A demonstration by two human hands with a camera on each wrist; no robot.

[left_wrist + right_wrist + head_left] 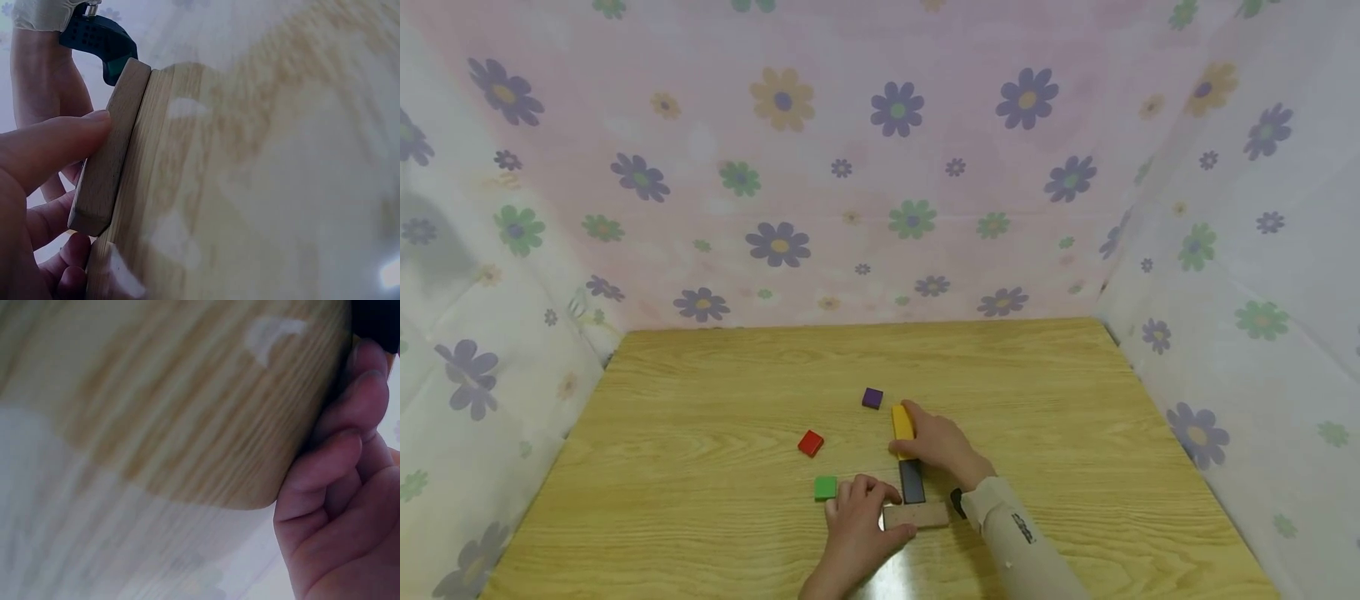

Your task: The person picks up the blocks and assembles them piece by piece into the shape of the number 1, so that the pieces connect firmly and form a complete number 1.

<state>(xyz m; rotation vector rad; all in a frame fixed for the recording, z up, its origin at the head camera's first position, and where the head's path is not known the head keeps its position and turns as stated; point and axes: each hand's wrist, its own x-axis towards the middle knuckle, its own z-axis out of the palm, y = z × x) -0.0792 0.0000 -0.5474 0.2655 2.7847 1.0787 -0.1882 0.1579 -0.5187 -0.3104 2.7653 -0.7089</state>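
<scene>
A plain wooden block [917,516] lies crosswise on the table, and my left hand [861,529] holds its left end. In the left wrist view the thumb presses one long side of the wooden block [109,156], with fingers behind it. A dark grey block [912,482] extends away from the wooden one. Beyond that lies a yellow block [902,429], roughly in line with it. My right hand [943,442] grips the yellow block between thumb and fingers. In the right wrist view, the right hand's [350,469] fingers are curled, and the yellow block is mostly hidden.
A green block [825,487] sits just beyond the left hand's fingers. Farther off are a red block [810,443] and a purple block [872,398]. The wood-grain table [700,400] is bordered by flower-patterned cloth [827,175] at the back and sides.
</scene>
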